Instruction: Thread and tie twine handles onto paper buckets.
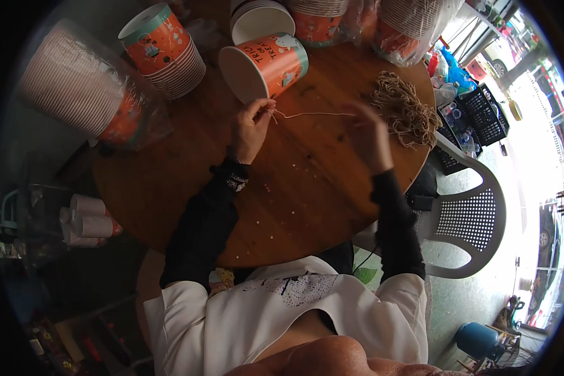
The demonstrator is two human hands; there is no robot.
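Pinched between the fingers of my left hand (pixel 250 130) is a thin beige string (pixel 313 114), just in front of an orange and teal printed paper bucket (pixel 282 62). That bucket lies on its side, its white-rimmed round end toward the left. The string runs right across the table to my right hand (pixel 368 136). Motion smears the fingers of that hand, so I cannot make out whether they grip the string. Beyond it, near the table's right edge, lies a tangled heap of the same kind of string (pixel 406 109).
Nested stacks of paper buckets (pixel 169 59) line the far and left side of the round wooden table (pixel 282 200), some in clear plastic bags (pixel 75 81). A grey plastic chair (pixel 467 216) stands at the right. Black crates (pixel 482 113) and a blue gas cylinder (pixel 476 339) are on the floor.
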